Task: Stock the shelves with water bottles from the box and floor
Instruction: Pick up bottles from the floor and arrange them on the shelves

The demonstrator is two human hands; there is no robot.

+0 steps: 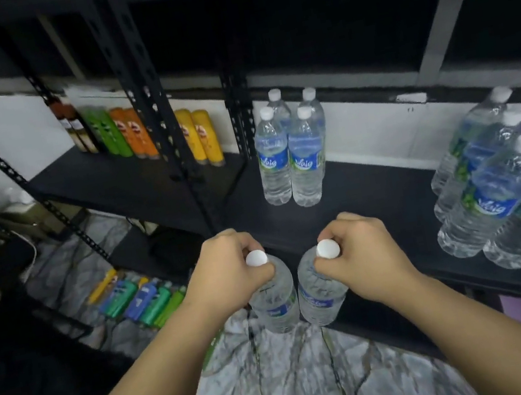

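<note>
Head view shows the left hand (230,272) and right hand (363,254), fingers curled round the necks of 2 water bottles (275,299), hanging upright just before the shelf (374,198), likely for side-by-side placement.

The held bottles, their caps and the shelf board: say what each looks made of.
Held bottles: clear, ribbed, glossy thin plastic, apparently; the contents show through. Caps: opaque white plastic, smooth. Shelf board: matte black, flat; painted metal or laminate, unclear.
</note>
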